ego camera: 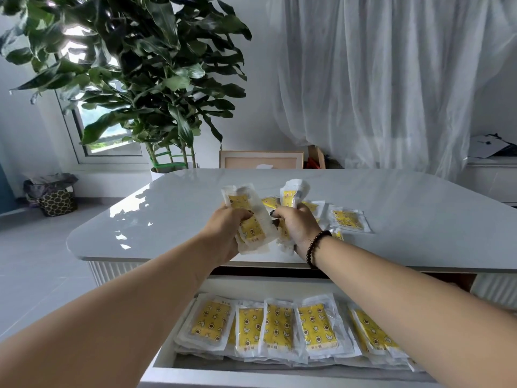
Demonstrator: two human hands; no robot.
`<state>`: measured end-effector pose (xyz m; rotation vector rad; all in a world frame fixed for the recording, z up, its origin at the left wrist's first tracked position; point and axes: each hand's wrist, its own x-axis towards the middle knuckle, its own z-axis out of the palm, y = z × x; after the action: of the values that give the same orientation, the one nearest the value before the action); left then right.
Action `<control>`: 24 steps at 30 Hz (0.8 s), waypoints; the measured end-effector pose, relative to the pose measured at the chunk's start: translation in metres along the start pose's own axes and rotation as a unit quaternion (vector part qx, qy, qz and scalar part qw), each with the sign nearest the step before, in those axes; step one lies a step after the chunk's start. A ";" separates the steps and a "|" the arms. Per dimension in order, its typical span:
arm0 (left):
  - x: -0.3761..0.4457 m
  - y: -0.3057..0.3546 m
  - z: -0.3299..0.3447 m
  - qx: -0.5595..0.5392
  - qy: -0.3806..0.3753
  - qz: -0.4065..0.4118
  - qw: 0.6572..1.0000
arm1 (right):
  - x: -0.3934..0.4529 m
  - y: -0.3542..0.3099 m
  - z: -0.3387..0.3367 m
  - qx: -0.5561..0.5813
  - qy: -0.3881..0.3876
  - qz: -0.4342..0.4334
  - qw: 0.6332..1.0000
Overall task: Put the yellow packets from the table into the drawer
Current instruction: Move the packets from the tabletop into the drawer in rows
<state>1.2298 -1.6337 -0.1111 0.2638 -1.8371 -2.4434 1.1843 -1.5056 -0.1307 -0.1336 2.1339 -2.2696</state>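
Above the open drawer (179, 357), the left hand (223, 233) grasps a bunch of yellow packets (251, 219); the right hand (296, 225) grasps another bunch (291, 196). Both hide their fingertips. More loose packets (348, 219) lie beyond on the glossy table (419, 219), some hidden behind the hands. The drawer's packet rows (277, 326) are partly covered by forearms.

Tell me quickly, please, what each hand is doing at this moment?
Left hand: closed, gripping a bunch of yellow packets above the table.
Right hand: closed, gripping another bunch of packets.
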 end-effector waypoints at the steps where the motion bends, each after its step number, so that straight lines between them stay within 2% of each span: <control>1: 0.002 -0.002 0.000 0.029 0.001 0.034 0.999 | 0.000 0.000 -0.001 -0.017 0.012 -0.020 1.000; 4: 0.015 -0.010 -0.003 0.198 0.037 0.154 0.967 | 0.000 0.002 -0.004 -0.090 0.023 -0.093 0.991; 6: 0.022 -0.016 -0.005 0.280 0.081 0.191 0.937 | -0.001 0.004 -0.007 -0.132 0.027 -0.110 0.985; 8: 0.023 -0.023 -0.007 0.312 0.092 0.204 0.923 | -0.003 0.010 -0.012 -0.168 0.027 -0.099 0.981; 11: 0.025 -0.042 -0.014 0.384 0.089 0.172 0.903 | -0.003 0.024 -0.019 -0.219 0.017 -0.069 0.973; 17: 0.031 -0.043 -0.008 0.381 0.099 0.197 0.898 | -0.003 0.018 -0.020 -0.207 0.044 -0.151 0.966; 21: 0.029 -0.045 -0.008 0.419 0.077 0.123 0.896 | -0.008 0.029 -0.026 -0.274 0.015 -0.108 0.955; 24: 0.026 -0.037 -0.004 0.364 0.105 0.111 0.919 | -0.009 0.021 -0.027 -0.246 0.024 -0.095 0.964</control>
<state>1.2064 -1.6316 -0.1496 0.3121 -2.4228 -1.4351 1.1902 -1.4791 -0.1535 -0.3064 2.7763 -1.7792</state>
